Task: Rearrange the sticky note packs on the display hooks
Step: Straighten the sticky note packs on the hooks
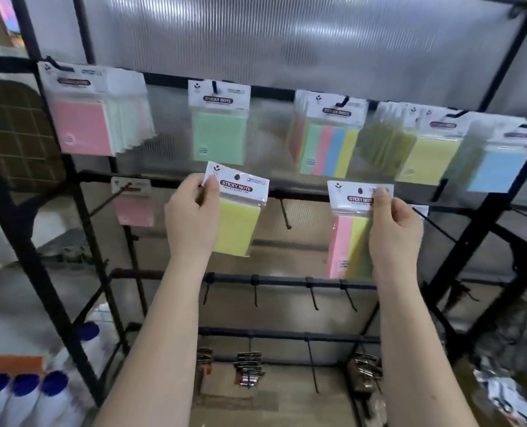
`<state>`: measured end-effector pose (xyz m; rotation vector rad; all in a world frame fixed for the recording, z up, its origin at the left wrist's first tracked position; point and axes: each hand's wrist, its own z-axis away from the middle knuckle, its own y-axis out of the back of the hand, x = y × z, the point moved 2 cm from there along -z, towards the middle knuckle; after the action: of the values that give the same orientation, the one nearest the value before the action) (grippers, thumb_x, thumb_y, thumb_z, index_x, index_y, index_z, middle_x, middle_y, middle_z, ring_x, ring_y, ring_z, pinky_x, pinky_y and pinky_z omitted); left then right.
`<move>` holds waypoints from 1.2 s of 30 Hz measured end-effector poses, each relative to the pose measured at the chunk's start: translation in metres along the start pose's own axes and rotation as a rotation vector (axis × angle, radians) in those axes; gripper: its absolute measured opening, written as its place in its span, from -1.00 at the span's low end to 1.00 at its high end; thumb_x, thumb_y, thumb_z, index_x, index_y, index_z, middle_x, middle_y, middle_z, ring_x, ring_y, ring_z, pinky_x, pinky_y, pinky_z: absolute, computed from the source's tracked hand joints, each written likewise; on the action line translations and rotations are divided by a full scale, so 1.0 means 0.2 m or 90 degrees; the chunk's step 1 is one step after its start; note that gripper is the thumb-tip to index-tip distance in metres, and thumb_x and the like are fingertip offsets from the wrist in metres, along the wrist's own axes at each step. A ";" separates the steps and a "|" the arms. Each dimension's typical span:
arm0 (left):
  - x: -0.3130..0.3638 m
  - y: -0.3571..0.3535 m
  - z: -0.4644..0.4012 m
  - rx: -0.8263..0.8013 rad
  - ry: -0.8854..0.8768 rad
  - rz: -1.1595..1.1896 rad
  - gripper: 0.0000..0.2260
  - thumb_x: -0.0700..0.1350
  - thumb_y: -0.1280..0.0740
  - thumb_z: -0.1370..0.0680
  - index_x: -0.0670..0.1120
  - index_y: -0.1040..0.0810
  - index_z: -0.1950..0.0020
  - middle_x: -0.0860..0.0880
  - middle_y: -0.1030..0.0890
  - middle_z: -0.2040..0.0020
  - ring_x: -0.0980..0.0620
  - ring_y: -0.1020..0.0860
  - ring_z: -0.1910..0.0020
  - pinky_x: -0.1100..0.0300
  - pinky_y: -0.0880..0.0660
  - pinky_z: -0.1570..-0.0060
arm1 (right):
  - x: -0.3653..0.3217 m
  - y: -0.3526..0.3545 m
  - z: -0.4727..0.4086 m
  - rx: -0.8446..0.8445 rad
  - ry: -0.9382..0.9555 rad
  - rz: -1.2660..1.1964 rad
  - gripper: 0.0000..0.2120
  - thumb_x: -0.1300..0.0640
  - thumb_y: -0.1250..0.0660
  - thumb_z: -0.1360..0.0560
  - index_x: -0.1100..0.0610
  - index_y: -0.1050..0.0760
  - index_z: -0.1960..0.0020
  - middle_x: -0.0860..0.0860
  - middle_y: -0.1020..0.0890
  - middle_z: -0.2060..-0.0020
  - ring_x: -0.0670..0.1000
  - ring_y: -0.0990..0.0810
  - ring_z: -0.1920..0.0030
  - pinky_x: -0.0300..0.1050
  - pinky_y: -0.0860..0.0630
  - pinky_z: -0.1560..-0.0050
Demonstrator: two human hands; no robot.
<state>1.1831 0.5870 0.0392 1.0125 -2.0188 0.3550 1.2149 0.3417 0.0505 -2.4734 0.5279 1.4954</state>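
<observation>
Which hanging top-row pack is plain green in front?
The green pack, second hook from the left. The other front packs are pink, multicolour, yellow and blue.

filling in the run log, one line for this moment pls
left hand: holds yellow pack | right hand: holds pink-yellow pack | both packs off hooks

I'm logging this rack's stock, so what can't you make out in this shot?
- Multicolour pack: right stripes hidden by the right hand, head view.
- Blue pack: header label blurred.
- Hanging items on the bottom rail: too blurred to identify.
- Bottles: cut off by the bottom-left edge.
</observation>
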 end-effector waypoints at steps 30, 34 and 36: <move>0.87 -1.29 0.05 -0.195 -0.030 0.289 -0.79 -0.11 -0.35 -0.54 0.02 -0.41 0.26 -0.04 -0.64 0.22 -0.01 -0.59 0.22 0.24 -0.41 0.28 | 0.22 0.81 -0.44 0.057 0.047 0.103 -0.48 -0.02 -0.17 -0.61 0.42 -0.27 0.28 0.11 -0.32 0.40 0.01 -0.25 0.38 -0.16 -0.11 0.39; 0.86 -1.37 0.01 -0.176 -0.049 0.258 -0.84 -0.06 -0.34 -0.54 -0.05 -0.46 0.20 -0.02 -0.63 0.24 0.01 -0.58 0.26 0.15 -0.46 0.28 | 0.24 0.79 -0.48 0.060 0.057 0.116 -0.48 -0.01 -0.18 -0.61 0.42 -0.27 0.28 0.11 -0.34 0.43 -0.04 -0.27 0.40 -0.23 -0.13 0.43; 0.85 -1.39 0.01 -0.160 -0.058 0.246 -0.81 -0.05 -0.35 -0.53 -0.04 -0.44 0.25 0.06 -0.54 0.36 0.08 -0.46 0.39 0.17 -0.36 0.37 | 0.26 0.79 -0.49 0.067 0.054 0.109 -0.49 -0.01 -0.19 -0.61 0.40 -0.28 0.29 0.09 -0.34 0.45 -0.11 -0.27 0.44 -0.30 -0.14 0.47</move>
<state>1.3379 0.3190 0.1415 0.4905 -2.2743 0.2510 1.2524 0.1519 0.0526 -2.4726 0.8308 1.3860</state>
